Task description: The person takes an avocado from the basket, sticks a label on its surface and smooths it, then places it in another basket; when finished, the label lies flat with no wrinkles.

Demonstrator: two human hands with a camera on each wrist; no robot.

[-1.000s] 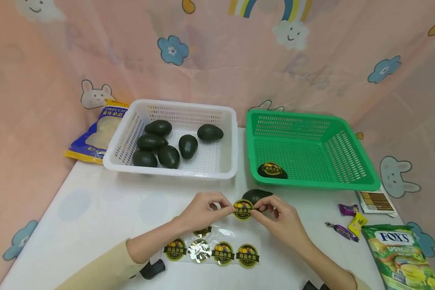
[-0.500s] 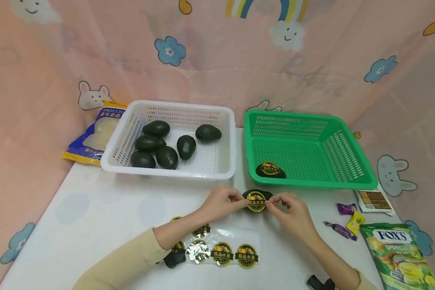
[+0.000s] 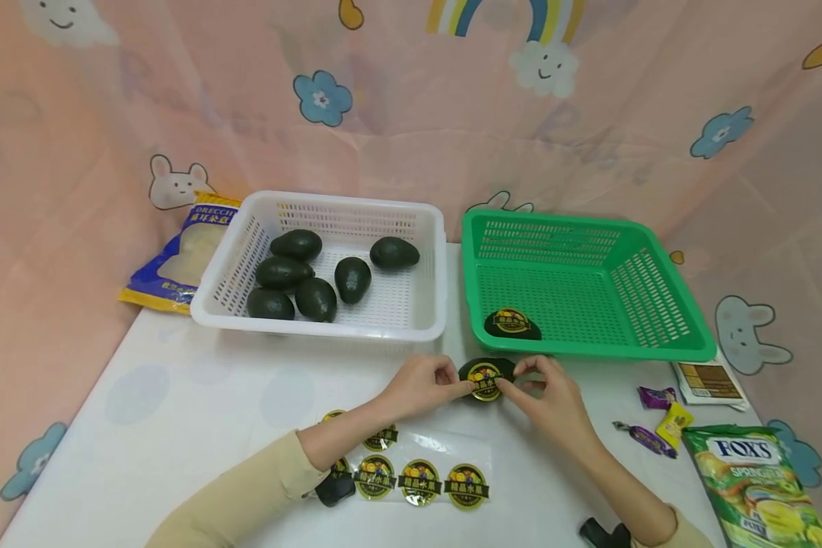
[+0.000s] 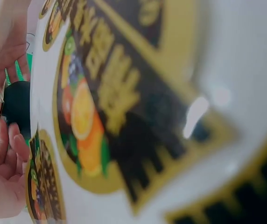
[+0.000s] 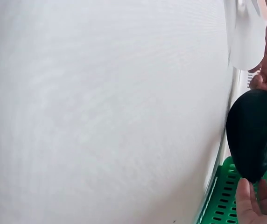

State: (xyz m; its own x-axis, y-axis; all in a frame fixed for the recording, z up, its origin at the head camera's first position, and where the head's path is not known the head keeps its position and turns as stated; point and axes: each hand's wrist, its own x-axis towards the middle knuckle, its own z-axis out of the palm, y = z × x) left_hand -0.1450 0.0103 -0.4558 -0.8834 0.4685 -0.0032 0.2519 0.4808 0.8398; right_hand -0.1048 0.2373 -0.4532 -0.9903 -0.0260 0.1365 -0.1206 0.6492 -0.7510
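In the head view a dark green avocado (image 3: pixel 504 366) lies crosswise on the white table. On its upper side is a round black-and-gold fruit sticker (image 3: pixel 485 373). My left hand (image 3: pixel 421 387) has its thumb on the sticker's left edge, fingers at the avocado's wide end. My right hand (image 3: pixel 551 399) puts its thumb on the sticker's right edge, its index finger by the narrow end. The right wrist view shows the avocado (image 5: pixel 252 133) between the fingers of both hands. A clear sheet of matching stickers (image 3: pixel 421 481) lies below, partly hidden by my left forearm.
Several avocados lie in a white basket (image 3: pixel 356 332) at back left. A green basket (image 3: pixel 589 352) at back right holds a stickered avocado (image 3: pixel 520 332). Wrapped candies (image 3: pixel 647 440) and a green candy bag (image 3: pixel 753 472) sit at right; a pasta bag (image 3: pixel 178 262) leans at far left.
Both hands have moved right with the sticker, from beside the avocado to over it. The sticker now lies on the avocado, thumbs on its edges and fingers at the avocado's ends.
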